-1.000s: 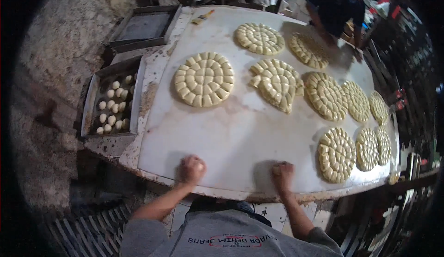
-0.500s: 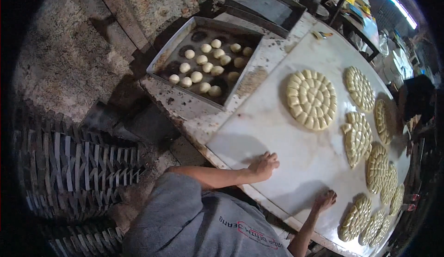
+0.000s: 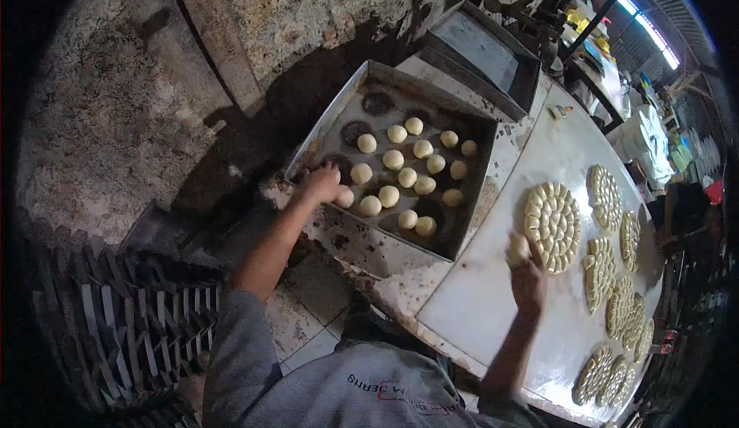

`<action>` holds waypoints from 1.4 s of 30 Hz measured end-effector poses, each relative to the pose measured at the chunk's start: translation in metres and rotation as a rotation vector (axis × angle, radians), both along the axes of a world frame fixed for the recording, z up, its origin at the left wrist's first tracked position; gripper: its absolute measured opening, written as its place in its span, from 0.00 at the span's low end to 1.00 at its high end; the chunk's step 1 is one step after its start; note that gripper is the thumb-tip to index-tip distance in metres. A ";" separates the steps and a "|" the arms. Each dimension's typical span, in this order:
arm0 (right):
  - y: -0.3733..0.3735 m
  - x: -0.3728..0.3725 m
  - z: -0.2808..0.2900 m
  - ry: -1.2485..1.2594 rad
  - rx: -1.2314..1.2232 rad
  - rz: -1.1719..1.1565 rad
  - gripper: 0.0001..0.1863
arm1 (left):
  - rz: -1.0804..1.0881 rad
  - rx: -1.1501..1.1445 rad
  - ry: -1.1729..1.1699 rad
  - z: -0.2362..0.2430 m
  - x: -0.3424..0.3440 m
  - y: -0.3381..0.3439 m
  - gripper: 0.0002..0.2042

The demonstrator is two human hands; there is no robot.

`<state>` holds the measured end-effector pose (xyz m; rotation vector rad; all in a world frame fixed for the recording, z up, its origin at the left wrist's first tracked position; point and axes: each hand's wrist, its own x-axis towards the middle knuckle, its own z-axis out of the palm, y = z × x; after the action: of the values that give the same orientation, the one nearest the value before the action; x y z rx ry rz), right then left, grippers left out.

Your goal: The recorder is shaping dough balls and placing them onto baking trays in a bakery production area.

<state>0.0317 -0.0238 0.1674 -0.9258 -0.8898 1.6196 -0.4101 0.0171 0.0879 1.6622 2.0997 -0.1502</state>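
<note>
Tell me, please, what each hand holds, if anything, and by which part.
The right hand seems to hold a dough ball; blur hides by which part. The left hand is at another ball by the tray's edge; a hold cannot be told.

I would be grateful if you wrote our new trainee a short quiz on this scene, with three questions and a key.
1. Multiple choice: which hand is at the ball tray?
A) Left
B) Right
C) Neither

2. True or false: the brush lies on the table.

3. Fill in the blank: just beyond the ball tray lies another shallow ____.

Key:
1. A, the left hand.
2. True.
3. Tray.
</note>
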 end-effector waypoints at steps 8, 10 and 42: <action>0.083 -0.291 0.074 -0.634 0.967 -0.394 0.25 | -0.254 0.155 -1.148 0.041 0.023 -0.102 0.35; 0.120 -0.315 0.012 -1.181 0.712 0.250 0.26 | -0.419 -0.219 -1.358 0.061 0.069 -0.104 0.35; -0.150 0.465 -0.159 -1.405 -0.178 -1.024 0.09 | 0.022 0.654 -0.425 -0.125 0.855 0.173 0.26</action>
<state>0.4969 -0.1735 0.0081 -2.2239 -0.8387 -0.0160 0.4451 0.1897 -0.0375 1.7939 1.9302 0.9064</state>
